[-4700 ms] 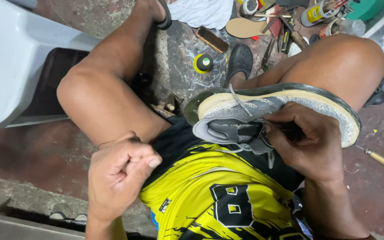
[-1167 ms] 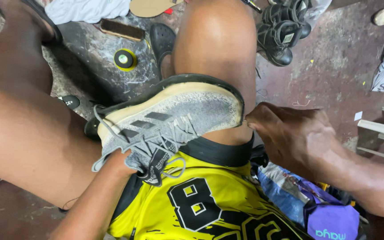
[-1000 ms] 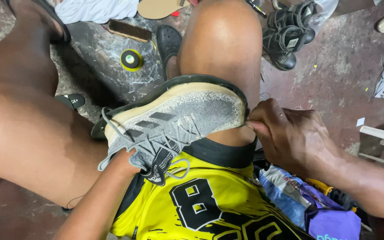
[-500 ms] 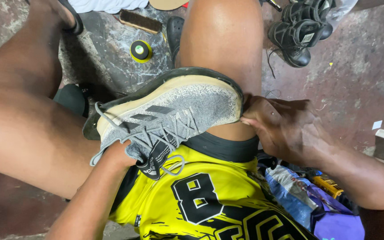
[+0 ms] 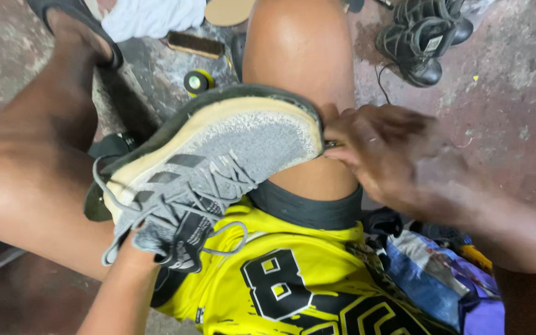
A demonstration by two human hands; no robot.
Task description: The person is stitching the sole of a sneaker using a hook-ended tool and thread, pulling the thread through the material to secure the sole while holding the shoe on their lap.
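A grey knit sneaker (image 5: 218,161) with a cream sole and loose laces lies across my lap, sole edge up, toe against my right thigh. My left hand (image 5: 133,257) goes into the sneaker's opening from below and holds it. Only the wrist shows; the fingers are hidden inside. My right hand (image 5: 383,155) is at the toe tip, blurred by motion, its fingertips pinched on a thin metal tool (image 5: 329,144) that touches the toe where upper meets sole.
A pair of black shoes (image 5: 423,43) stands on the concrete floor at top right. A yellow-and-black roll (image 5: 196,80), a brush (image 5: 195,44), a white cloth (image 5: 150,15) and a tan insole (image 5: 231,9) lie beyond my knees. A blue-purple bag (image 5: 442,282) sits by my right hip.
My left hand, free and fisted earlier, is now inside the sneaker. My right hand has stayed at the toe and shifted slightly up and right. The sneaker has tilted a little.
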